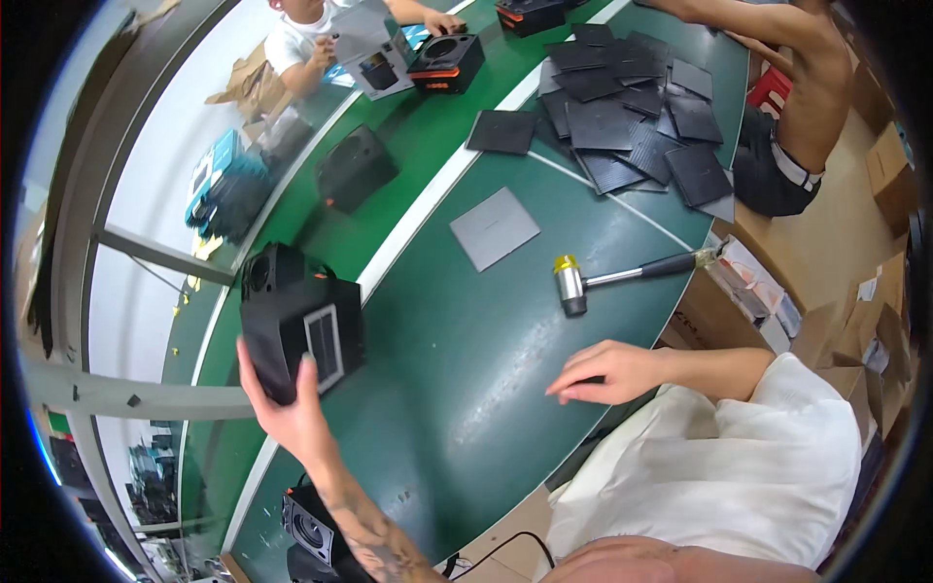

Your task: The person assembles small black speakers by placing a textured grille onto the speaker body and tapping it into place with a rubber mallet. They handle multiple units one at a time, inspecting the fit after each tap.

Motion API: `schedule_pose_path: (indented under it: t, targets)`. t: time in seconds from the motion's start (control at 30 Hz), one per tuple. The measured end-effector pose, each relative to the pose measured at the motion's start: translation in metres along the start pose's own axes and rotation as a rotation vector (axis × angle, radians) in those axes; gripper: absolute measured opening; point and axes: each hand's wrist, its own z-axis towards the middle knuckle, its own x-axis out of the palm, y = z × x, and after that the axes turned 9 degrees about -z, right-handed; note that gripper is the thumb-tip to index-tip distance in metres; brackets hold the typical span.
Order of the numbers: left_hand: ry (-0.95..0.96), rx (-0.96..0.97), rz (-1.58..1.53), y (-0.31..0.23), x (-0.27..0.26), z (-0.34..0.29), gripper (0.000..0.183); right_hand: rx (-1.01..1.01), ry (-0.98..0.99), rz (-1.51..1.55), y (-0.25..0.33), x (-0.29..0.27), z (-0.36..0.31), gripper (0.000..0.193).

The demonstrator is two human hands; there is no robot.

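My left hand grips the near end of a black speaker, thumb on one side and fingers on the other. A pale-framed rectangular panel shows on the speaker's side, and it stands at the edge of the green belt. Over the dark green table, my right hand hovers with loosely bent fingers and nothing visible in it. Beyond that hand lies a two-faced mallet with one yellow and one black face. Farther off, a flat grey panel rests on the table.
Thin black panels lie heaped at the far right. Another dark speaker sits on the green belt; one with a round driver stands near left. Across the belt, a person handles a box. Another person sits at far right, near cardboard boxes.
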Motion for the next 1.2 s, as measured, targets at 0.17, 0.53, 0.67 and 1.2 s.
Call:
schedule_pose_path:
  t: [0.17, 0.53, 0.67, 1.2]
  targets:
    - [0.208, 0.217, 0.431, 0.061, 0.043, 0.108, 0.081, 0.067, -0.063, 0.06, -0.002, 0.008, 0.013, 0.027]
    - [0.418, 0.314, 0.54, 0.1, 0.065, 0.14, 0.055, 0.042, -0.065, 0.08, -0.004, 0.006, 0.005, 0.028]
    - [0.424, 0.219, 0.098, 0.068, 0.045, 0.035, 0.031, 0.048, -0.028, 0.076, -0.002, 0.005, 0.007, 0.029]
    - [0.316, -0.283, -0.194, 0.064, -0.006, -0.135, 0.018, 0.048, -0.07, -1.099, -0.12, -0.23, 0.377, 0.125]
